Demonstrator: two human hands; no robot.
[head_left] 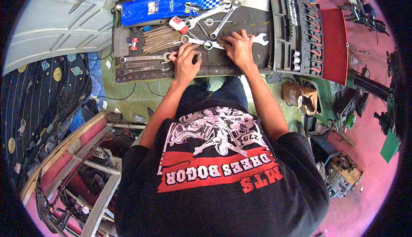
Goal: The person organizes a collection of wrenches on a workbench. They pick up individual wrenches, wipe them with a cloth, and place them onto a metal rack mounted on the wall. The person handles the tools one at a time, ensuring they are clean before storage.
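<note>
A dark mat (141, 74) on the table bears several combination wrenches. My left hand (187, 63) rests at its near edge, fingers bent and apart. Its outer fingertips touch the end of the uppermost wrench (143, 58) in a row at the left. My right hand (240, 50) is over a large combination wrench (259, 39), fingers curled onto its shaft; the open jaw sticks out to the right. That shaft is partly hidden by the hand. More wrenches (221, 23) lie beyond my hands, beside a small white bottle with a red label (177, 24).
A bundle of thin brown rods (161, 38) and a blue packet (167, 9) lie at the left back. An opened tool case (279, 44) with sockets and red-handled tools stands on the right. A metal frame (96, 198) is on the lower left, a paper bag (294, 94) on the floor.
</note>
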